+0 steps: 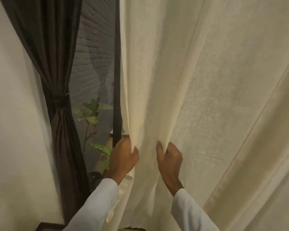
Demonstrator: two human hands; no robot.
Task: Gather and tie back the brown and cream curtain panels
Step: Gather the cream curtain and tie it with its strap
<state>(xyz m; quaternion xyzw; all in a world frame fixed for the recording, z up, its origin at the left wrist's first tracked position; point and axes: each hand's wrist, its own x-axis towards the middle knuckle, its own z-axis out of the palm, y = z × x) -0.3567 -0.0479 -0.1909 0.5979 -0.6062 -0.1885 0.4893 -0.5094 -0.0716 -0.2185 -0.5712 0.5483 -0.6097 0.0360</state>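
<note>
The cream curtain panel (207, 80) fills the right two thirds of the view and hangs in long folds. My left hand (123, 155) grips its left edge fold, fingers curled round the cloth. A hand's width to the right, my right hand (169, 160) pinches a second fold of the same panel. The brown curtain panel (57, 52) hangs at the left, gathered into a bundle and cinched by a brown tie-back band (61, 101) at mid height. Neither hand touches the brown panel.
Between the two panels a window pane (93, 64) with a dark vertical frame bar (117, 80) shows. A leafy potted plant (93, 112) stands behind the glass. A pale wall (10, 114) lies at the far left, with dark trim at the bottom left.
</note>
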